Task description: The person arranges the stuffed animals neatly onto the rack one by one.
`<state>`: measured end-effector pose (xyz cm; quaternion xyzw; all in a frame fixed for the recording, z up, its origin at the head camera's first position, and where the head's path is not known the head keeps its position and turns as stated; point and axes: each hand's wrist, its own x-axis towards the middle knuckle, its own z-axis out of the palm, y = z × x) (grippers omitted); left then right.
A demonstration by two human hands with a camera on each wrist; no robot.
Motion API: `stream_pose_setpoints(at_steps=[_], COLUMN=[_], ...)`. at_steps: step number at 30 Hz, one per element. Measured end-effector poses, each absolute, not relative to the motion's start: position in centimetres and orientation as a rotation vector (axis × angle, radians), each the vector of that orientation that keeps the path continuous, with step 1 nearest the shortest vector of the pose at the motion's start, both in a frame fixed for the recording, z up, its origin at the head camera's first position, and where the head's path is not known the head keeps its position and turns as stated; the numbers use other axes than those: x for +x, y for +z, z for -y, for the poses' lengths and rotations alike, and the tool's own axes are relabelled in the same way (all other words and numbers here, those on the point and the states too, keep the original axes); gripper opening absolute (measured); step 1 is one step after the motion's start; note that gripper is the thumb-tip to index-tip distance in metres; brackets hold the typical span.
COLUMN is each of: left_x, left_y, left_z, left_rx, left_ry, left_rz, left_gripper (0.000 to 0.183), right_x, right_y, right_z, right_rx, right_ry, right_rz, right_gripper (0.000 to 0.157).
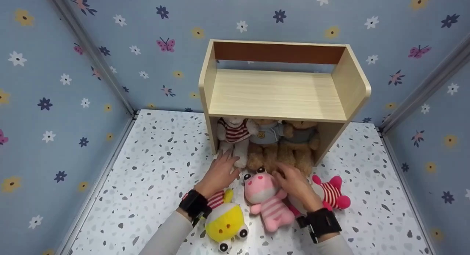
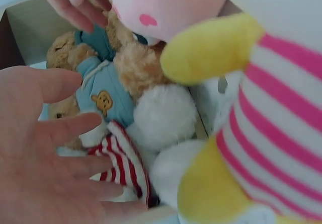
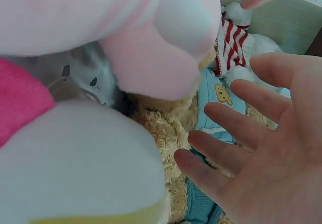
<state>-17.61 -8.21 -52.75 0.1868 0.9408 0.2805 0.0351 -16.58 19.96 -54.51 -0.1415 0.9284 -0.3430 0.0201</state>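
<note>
Three plush toys sit side by side in the lower compartment of a wooden shelf: a white one in a red-striped sweater point(image 1: 235, 132), a brown bear in a light blue hoodie point(image 1: 265, 134) and a brown bear in a dark teal top point(image 1: 300, 137). My left hand point(image 1: 220, 174) reaches toward the white toy's legs, fingers spread. My right hand point(image 1: 296, 184) is beside the head of a pink plush toy point(image 1: 277, 211), near the bears' feet. In the wrist views both palms face the seated toys, with nothing gripped. The shelf board hides the seated toys' heads in the head view.
The wooden shelf point(image 1: 279, 93) stands against the flowered back wall. On the speckled floor point(image 1: 158, 167) a yellow plush toy point(image 1: 224, 222) lies below my left wrist. A hot-pink plush toy point(image 1: 332, 194) lies right of my right hand, partly covered by the arm.
</note>
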Motion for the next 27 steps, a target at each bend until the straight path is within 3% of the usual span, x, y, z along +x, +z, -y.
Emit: stream_pose_setpoints(at_steps=[7, 13, 27], left_x=[-16.5, -16.3, -15.5], left_y=[-53.1, -54.2, -55.5], left_z=[10.8, 13.0, 15.3], left_rx=[0.612, 0.415, 0.231], left_ry=[0.737, 0.780, 0.827], left_rz=[-2.870, -2.794, -2.549], left_gripper=[0.041, 0.041, 0.071], right_x=[-15.6, -14.8, -14.1], right_y=[-54.8, -55.3, -55.2], right_z=[-21.0, -21.2, -21.4], right_rx=[-0.461, -0.433, -0.412], right_ry=[-1.071, -1.047, -1.095], right_rz=[-2.930, -2.953, -2.897], right_gripper=[0.033, 0.037, 0.039])
